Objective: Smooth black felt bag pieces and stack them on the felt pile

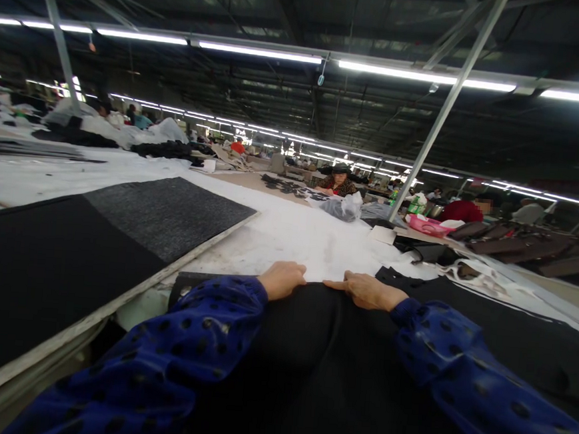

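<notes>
A large piece of black fabric (319, 353) lies in front of me over the white-covered table (293, 234). My left hand (282, 278) rests on the fabric's far edge with its fingers curled over that edge, gripping it. Close beside it, my right hand (364, 290) also lies on that edge, its fingers together and bent down onto the cloth. The two hands nearly touch. Both arms wear blue sleeves with dark dots (183, 349).
A dark grey mat (169, 211) on a black board (40, 264) lies to the left. More black cloth (511, 328) spreads to the right. Beyond are a plastic bag (343, 208), a pink basin (426, 226), brown pieces (532, 249), a slanted metal pole (442, 115), and seated workers (340, 181).
</notes>
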Demonstrator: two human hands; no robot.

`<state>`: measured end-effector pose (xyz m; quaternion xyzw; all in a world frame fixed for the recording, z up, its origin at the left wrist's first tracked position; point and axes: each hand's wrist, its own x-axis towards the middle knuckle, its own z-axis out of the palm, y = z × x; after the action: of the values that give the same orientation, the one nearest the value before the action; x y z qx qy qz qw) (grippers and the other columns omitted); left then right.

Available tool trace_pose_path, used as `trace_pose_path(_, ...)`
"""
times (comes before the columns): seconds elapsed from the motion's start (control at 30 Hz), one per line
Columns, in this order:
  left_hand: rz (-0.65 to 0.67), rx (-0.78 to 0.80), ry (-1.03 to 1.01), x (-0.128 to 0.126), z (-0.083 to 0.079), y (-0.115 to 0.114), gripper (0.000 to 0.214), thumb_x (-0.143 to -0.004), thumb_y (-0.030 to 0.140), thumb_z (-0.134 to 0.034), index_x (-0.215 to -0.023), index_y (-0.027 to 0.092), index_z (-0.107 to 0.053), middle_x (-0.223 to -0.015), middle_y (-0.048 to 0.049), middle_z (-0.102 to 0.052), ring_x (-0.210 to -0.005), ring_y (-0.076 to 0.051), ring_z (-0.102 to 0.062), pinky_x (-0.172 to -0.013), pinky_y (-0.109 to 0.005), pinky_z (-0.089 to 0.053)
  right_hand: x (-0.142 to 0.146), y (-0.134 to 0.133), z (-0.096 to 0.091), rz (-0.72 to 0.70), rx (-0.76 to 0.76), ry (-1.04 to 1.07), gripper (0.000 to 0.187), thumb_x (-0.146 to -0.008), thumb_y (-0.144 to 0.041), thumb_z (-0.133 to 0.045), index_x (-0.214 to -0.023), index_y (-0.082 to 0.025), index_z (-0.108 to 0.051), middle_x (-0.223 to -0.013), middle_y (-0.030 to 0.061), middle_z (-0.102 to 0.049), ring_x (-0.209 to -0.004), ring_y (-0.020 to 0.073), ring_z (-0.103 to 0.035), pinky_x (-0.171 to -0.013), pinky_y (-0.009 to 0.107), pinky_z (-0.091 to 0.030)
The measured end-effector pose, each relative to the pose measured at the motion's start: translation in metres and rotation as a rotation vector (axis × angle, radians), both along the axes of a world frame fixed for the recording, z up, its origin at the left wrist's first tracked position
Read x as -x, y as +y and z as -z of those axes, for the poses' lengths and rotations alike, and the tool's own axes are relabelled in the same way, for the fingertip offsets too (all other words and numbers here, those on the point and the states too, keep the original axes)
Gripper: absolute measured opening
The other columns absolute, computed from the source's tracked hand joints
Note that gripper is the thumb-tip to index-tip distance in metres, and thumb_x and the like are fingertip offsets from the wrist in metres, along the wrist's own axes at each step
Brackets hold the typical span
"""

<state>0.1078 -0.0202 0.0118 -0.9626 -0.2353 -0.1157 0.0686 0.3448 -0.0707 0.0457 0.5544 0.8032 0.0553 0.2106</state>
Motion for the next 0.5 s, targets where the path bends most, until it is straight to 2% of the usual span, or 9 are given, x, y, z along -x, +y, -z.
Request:
trace_pose_path(0.07,-0.037,0.053,-0.012,0.011,0.000,0.000,0.027,-0.081,0.008,-0.046,-0.090,0.022,-0.068,-0.094,-0.0023,-0.063,-0.090,-0.018,-0.058,-0.066,-0.024,-0.041,0.005,0.001,-0.003,-0.026,-0.008,-0.060,0.068,-0.078,-0.003,-0.039,-0.138,-0.033,-0.038,-0.097,0.0097,-0.056,-0.085,0.0203,-0.056,-0.075,0.032,-0.042)
trace_pose_path(0.17,-0.083,0.103,-0.041,0.023,0.002,0.000,0.027,-0.082,0.010,-0.047,-0.091,0.024,-0.068,-0.095,-0.0013,-0.063,-0.091,-0.017,-0.058,-0.066,-0.024,-0.041,0.014,0.004,-0.006,-0.144,-0.096,-0.117,0.059,-0.076,-0.005,-0.046,-0.129,-0.031,-0.051,-0.106,0.0118,-0.056,-0.099,0.0268,-0.051,-0.085,0.040,-0.038)
trace_pose_path(0.23,-0.087,0.093,-0.059,0.026,0.005,0.000,0.027,-0.082,0.010,-0.047,-0.091,0.024,-0.068,-0.095,-0.0014,-0.063,-0.092,-0.017,-0.058,-0.066,-0.023,-0.041,0.023,0.005,-0.007,-0.193,-0.090,-0.073,0.048,-0.075,-0.005,-0.047,-0.117,-0.024,-0.061,-0.108,0.0123,-0.056,-0.099,0.0253,-0.051,-0.086,0.037,-0.039)
trace_pose_path(0.3,-0.073,0.059,-0.071,0.025,0.008,0.000,0.028,-0.081,0.010,-0.047,-0.092,0.024,-0.068,-0.094,-0.0019,-0.063,-0.091,-0.017,-0.058,-0.066,-0.024,-0.042,0.033,0.005,-0.007,-0.169,-0.035,-0.006,0.043,-0.076,-0.004,-0.043,-0.110,-0.019,-0.064,-0.104,0.0117,-0.057,-0.092,0.0207,-0.054,-0.081,0.030,-0.041)
trace_pose_path(0.37,-0.050,0.018,-0.070,0.023,0.010,0.000,0.028,-0.082,0.010,-0.046,-0.092,0.024,-0.068,-0.093,-0.0024,-0.062,-0.089,-0.017,-0.057,-0.068,-0.025,-0.043,0.042,0.002,-0.007,-0.137,-0.010,0.031,0.049,-0.075,-0.001,-0.040,-0.116,-0.018,-0.061,-0.100,0.0108,-0.057,-0.088,0.0182,-0.055,-0.078,0.026,-0.042)
trace_pose_path(0.5,-0.027,-0.026,-0.051,0.028,0.009,-0.004,0.027,-0.081,0.009,-0.046,-0.091,0.023,-0.067,-0.091,-0.0032,-0.061,-0.087,-0.018,-0.057,-0.071,-0.027,-0.043,0.050,-0.002,-0.007,-0.139,0.020,-0.021,0.069,-0.070,0.003,-0.038,-0.133,-0.022,-0.047,-0.096,0.0099,-0.057,-0.085,0.0187,-0.057,-0.077,0.028,-0.043)
